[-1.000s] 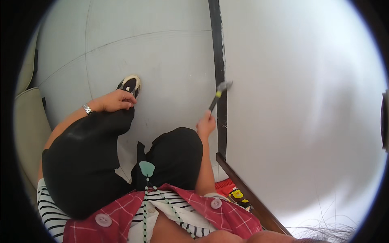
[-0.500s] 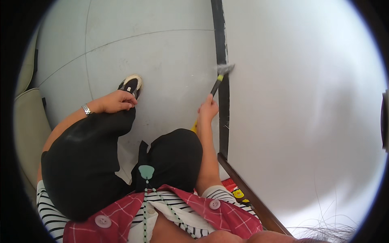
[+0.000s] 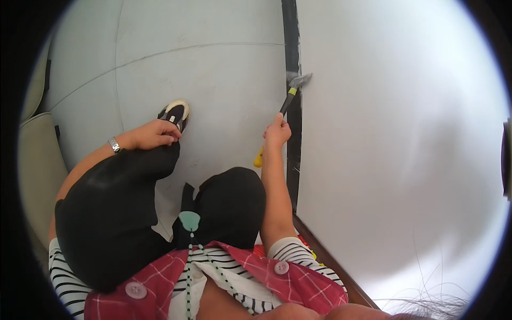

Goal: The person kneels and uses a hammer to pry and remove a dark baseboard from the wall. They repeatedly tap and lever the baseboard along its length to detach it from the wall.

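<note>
A long-handled scraper (image 3: 286, 105) is gripped in my right hand (image 3: 277, 132). Its handle is black with a lime-green band, and its yellow end sticks out behind the hand. The flat grey blade (image 3: 300, 80) lies across the black skirting strip (image 3: 293, 128), its tip touching the foot of the white wall. My left hand (image 3: 154, 133), with a metal watch at the wrist, rests at my left knee (image 3: 122, 176), its fingers curled in and nothing visible in them.
The white wall (image 3: 394, 133) fills the right side. Grey floor tiles (image 3: 213, 74) spread ahead, with my shoe (image 3: 175, 113) on them. Pale padded furniture (image 3: 40, 154) stands at the far left. A brown wooden edge (image 3: 330, 261) and red and yellow items lie beside my right elbow.
My right hand and the scraper have moved slightly farther forward along the skirting strip. More of the yellow handle end shows. My left hand has stayed at the knee.
</note>
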Action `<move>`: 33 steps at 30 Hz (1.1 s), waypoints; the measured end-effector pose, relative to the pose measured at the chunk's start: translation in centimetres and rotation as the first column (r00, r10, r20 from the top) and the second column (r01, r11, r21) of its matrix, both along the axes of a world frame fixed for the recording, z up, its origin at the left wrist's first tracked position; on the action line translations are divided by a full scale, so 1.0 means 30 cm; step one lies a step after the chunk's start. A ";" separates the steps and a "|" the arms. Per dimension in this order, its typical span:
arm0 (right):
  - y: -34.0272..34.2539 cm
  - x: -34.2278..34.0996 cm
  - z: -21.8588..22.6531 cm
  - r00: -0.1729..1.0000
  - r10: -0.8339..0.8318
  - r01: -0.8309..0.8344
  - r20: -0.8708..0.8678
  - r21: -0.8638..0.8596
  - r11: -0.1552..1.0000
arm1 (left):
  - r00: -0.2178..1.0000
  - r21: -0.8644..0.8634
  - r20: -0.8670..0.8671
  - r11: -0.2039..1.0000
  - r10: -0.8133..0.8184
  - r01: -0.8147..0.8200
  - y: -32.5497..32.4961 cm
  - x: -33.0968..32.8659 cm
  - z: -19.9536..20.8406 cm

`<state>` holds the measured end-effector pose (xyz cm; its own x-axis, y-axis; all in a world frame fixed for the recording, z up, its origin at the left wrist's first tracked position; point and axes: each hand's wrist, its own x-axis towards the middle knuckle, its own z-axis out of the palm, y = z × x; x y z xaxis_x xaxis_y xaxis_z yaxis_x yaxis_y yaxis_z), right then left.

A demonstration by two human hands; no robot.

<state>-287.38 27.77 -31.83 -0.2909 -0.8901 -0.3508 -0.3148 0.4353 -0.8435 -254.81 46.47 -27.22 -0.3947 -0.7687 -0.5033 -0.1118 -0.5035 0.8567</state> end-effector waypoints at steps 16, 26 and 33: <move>-0.009 -0.019 -0.102 0.995 -0.057 0.055 -0.085 -0.031 0.998 | 0.997 -0.048 -0.039 0.997 0.065 -0.067 -0.014 0.044 -0.043; -0.076 0.140 0.043 0.995 -0.032 0.032 0.090 -0.006 0.999 | 0.995 -0.034 -0.021 0.995 0.093 -0.094 0.015 0.052 -0.030; 0.238 -0.082 -0.043 0.994 -0.080 0.091 -0.067 0.178 0.980 | 0.987 0.005 0.051 0.988 0.151 -0.152 0.090 0.071 -0.024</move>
<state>-289.85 34.90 -33.14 -0.3887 -0.7845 -0.4832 -0.3169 0.6062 -0.7294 -252.69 49.18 -27.95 -0.2480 -0.8131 -0.5266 -0.0769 -0.5254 0.8474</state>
